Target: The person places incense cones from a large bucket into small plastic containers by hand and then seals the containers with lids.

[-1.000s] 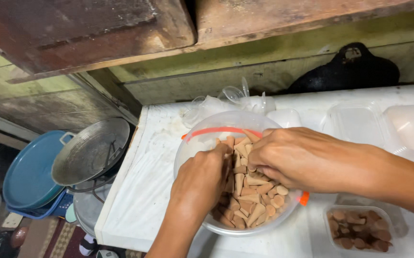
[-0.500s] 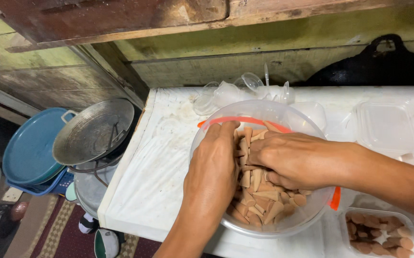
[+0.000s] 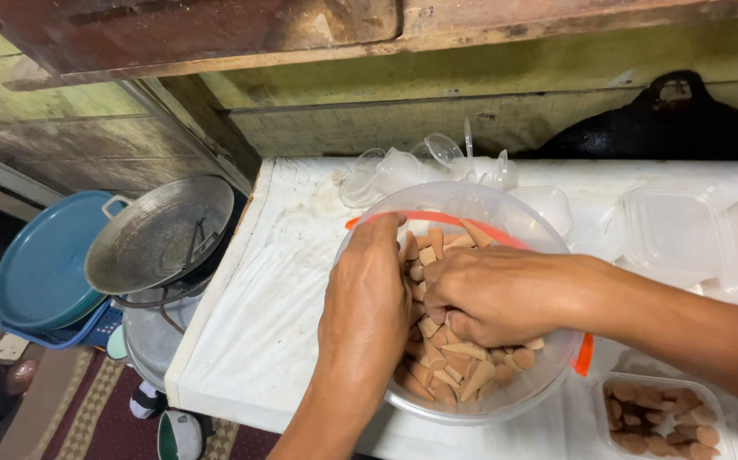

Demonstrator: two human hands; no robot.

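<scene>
A clear plastic bowl point(image 3: 480, 202) with an orange band holds several tan cone-shaped pieces point(image 3: 463, 362). Both my hands are inside it. My left hand point(image 3: 367, 307) lies flat along the bowl's left inner side, fingers together, pressing against the cones. My right hand point(image 3: 492, 294) reaches in from the right with fingers curled down into the pile, closed around some cones. The bowl stands on a white table point(image 3: 267, 324).
A small clear tub point(image 3: 667, 417) of darker cones sits at the lower right. Empty clear containers point(image 3: 676, 226) and lids point(image 3: 412, 166) lie behind the bowl. A black bag point(image 3: 659, 123) rests against the wall. Left of the table are a metal pan point(image 3: 160, 234) and blue basin point(image 3: 41, 264).
My left hand has slid further forward along the bowl's left side. My right hand has pulled slightly left and curled tighter into the cones. The view shifted a little.
</scene>
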